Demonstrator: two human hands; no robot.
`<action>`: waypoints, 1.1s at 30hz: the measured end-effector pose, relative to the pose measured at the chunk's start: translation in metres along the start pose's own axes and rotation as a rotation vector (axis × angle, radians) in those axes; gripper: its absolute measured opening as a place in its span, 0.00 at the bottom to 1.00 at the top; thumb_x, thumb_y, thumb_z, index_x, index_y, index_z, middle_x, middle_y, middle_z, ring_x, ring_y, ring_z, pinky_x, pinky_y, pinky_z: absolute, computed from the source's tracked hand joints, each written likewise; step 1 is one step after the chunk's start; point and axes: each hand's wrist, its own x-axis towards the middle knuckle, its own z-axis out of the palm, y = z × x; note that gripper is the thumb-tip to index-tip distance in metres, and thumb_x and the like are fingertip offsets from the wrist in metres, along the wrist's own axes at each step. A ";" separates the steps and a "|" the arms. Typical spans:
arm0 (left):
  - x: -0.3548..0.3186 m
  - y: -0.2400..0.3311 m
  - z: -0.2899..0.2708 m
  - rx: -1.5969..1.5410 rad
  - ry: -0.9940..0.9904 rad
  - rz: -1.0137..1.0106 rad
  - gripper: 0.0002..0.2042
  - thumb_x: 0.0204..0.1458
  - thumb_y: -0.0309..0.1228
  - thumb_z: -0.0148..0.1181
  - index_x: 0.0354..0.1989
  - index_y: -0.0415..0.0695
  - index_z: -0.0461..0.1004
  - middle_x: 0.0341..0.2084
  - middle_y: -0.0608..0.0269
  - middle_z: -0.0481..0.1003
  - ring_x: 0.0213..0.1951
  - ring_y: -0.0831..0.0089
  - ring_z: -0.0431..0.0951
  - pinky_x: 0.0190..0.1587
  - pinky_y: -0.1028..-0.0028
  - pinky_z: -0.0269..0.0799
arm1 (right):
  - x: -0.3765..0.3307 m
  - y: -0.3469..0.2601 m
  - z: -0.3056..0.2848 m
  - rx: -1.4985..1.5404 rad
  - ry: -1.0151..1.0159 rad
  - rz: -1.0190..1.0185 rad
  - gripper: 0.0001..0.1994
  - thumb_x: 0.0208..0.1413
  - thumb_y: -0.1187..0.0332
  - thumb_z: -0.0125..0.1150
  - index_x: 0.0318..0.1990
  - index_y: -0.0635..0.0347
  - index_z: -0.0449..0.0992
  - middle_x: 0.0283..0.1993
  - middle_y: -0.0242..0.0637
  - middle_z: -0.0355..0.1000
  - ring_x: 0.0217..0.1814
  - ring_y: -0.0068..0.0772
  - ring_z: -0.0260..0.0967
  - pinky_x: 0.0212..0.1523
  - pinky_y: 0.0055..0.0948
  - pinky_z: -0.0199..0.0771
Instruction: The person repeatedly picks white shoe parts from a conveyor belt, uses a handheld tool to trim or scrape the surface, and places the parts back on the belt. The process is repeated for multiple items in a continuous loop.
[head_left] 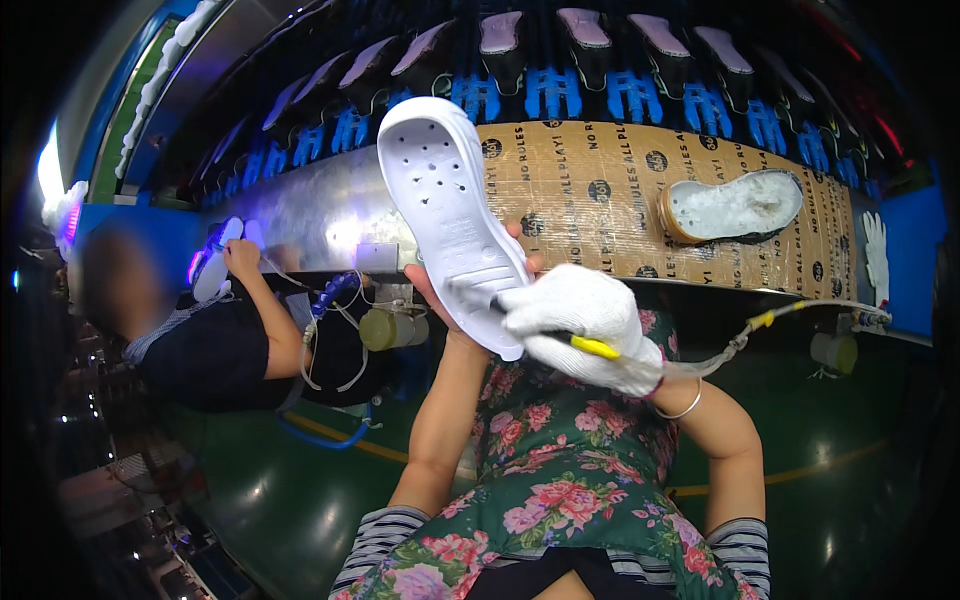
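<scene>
My bare left hand (pixel 438 300) holds a white shoe sole (pixel 440 200) tilted up in front of me, with fingers on both its edges. Small holes dot the sole's wide far end, and ridges cross its narrower near part. My right hand (pixel 590 320), in a white knit glove, is closed around a slim tube-fed applicator (pixel 595 347) with a yellow piece. Its dark tip is at the near part of the sole; whether it touches, I cannot tell. A clear hose (pixel 740 340) runs from it to the right.
Printed cardboard (pixel 580 215) covers the bench, bearing a brown-edged sole-shaped piece (pixel 740 205) with whitish residue. A spare white glove (pixel 875 255) hangs at right. Behind, shoe-shaped forms (pixel 500 35) stand above blue clamps (pixel 553 95). At left, a co-worker (pixel 210 340) handles another sole (pixel 215 265).
</scene>
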 end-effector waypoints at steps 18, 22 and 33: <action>0.042 0.036 0.000 0.175 -0.279 -0.376 0.60 0.40 0.79 0.59 0.66 0.30 0.64 0.48 0.38 0.71 0.34 0.57 0.75 0.31 0.63 0.70 | -0.023 -0.024 0.009 0.271 -0.190 0.127 0.12 0.47 0.75 0.76 0.41 0.55 0.87 0.47 0.40 0.84 0.43 0.40 0.82 0.44 0.37 0.81; 0.038 0.030 0.018 0.145 -0.142 -0.456 0.57 0.44 0.74 0.59 0.69 0.32 0.63 0.45 0.36 0.72 0.33 0.54 0.77 0.30 0.62 0.74 | -0.016 -0.022 0.007 -0.131 -0.101 -0.095 0.14 0.48 0.75 0.76 0.45 0.58 0.85 0.45 0.43 0.83 0.42 0.41 0.82 0.41 0.37 0.80; 0.045 0.033 0.024 0.188 -0.149 -0.529 0.55 0.42 0.70 0.63 0.70 0.35 0.64 0.51 0.31 0.72 0.34 0.53 0.78 0.27 0.61 0.72 | -0.019 -0.034 0.000 0.015 -0.108 0.025 0.15 0.43 0.79 0.77 0.41 0.57 0.86 0.46 0.44 0.84 0.43 0.45 0.83 0.43 0.38 0.82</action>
